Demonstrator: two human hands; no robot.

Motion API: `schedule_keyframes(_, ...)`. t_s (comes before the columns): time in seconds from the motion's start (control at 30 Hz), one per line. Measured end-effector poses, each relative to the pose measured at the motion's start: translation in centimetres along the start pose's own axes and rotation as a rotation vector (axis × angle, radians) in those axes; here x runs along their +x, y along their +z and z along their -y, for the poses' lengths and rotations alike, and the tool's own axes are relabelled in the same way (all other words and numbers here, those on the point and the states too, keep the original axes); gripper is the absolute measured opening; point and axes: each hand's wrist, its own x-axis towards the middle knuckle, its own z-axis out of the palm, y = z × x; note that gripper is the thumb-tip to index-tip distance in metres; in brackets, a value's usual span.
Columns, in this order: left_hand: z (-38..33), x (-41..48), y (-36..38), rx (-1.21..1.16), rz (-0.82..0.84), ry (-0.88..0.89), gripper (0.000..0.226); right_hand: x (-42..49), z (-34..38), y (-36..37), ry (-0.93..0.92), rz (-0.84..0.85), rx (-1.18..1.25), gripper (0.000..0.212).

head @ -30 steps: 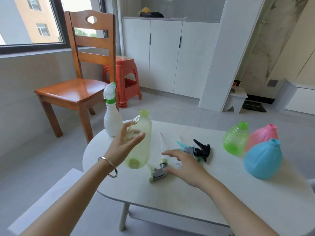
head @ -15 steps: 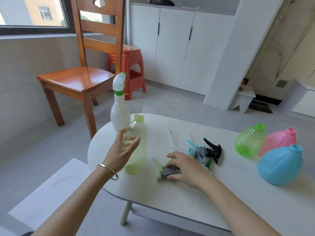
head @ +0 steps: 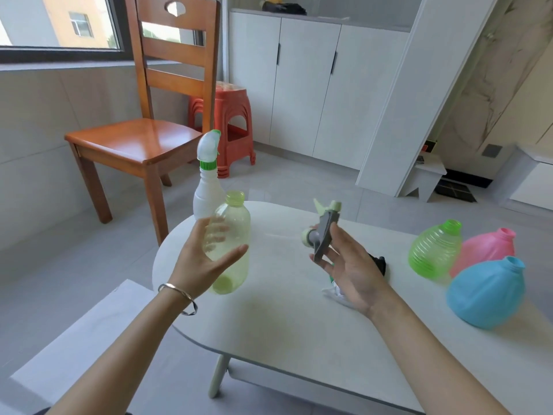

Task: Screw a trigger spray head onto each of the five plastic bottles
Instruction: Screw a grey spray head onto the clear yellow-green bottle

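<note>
My left hand (head: 203, 262) grips a clear yellow-green bottle (head: 232, 235) with an uncapped neck, held upright just above the white table (head: 284, 322). My right hand (head: 347, 265) holds a grey and pale green trigger spray head (head: 324, 227) lifted above the table, to the right of the bottle. Behind the held bottle stands a white bottle (head: 206, 199) with a white and green spray head (head: 208, 151) on it. At the right lie a green ribbed bottle (head: 435, 250), a pink bottle (head: 487, 250) and a blue bottle (head: 486, 295), all without heads.
More spray heads lie on the table behind my right hand, one black (head: 378, 263), mostly hidden. A wooden chair (head: 143, 139) and a red stool (head: 230, 115) stand beyond the table's far left. White cabinets (head: 305, 85) line the back wall. A white bench (head: 74, 348) is at the near left.
My right hand has picked the grey and green spray head up off the table and raised it. My left hand still holds the bottle, now more upright.
</note>
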Motion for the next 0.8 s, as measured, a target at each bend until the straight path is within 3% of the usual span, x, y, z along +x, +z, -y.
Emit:
schedule_keyframes(0.13, -0.5, -0.2, 0.6, 0.061, 0.013, 0.042, 0.072, 0.2, 0.8, -0.3, 0.025, -0.089, 0.321, 0.038)
schedule_keyframes(0.2, -0.7, -0.2, 0.8, 0.080, 0.012, 0.052, 0.073, 0.2, 0.8, -0.6, 0.023, -0.117, 0.360, 0.033)
schedule_keyframes(0.37, -1.0, -0.3, 1.2, 0.213, 0.009, 0.089, 0.076, 0.8, 0.4, -1.6, -0.091, -0.230, 0.167, 0.010)
schedule_keyframes(0.57, -0.1, 0.4, 1.0, 0.455, -0.061, 0.114, 0.074, 1.2, 1.9, -3.8, -0.229, -0.333, 0.172, 0.010)
schedule_keyframes(0.8, 1.2, 1.2, 1.1, 0.495, -0.121, 0.028, 0.075, 0.9, 2.2, -4.4, -0.228, -0.337, 0.018, 0.011)
